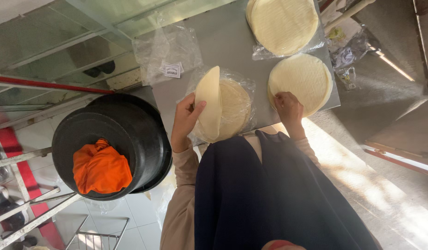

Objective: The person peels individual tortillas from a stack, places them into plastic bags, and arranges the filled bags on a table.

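The left hand (185,119) pinches one thin round wrapper (209,103), fingers clamped on its edge, lifting it upright off the middle stack (235,109) in its clear plastic. The right hand (289,110) presses, fingers curled together, on the near edge of the right stack (302,76). Far off sits another wrapped stack (283,23). Left: a black pan (130,134) holding an orange cloth (101,167).
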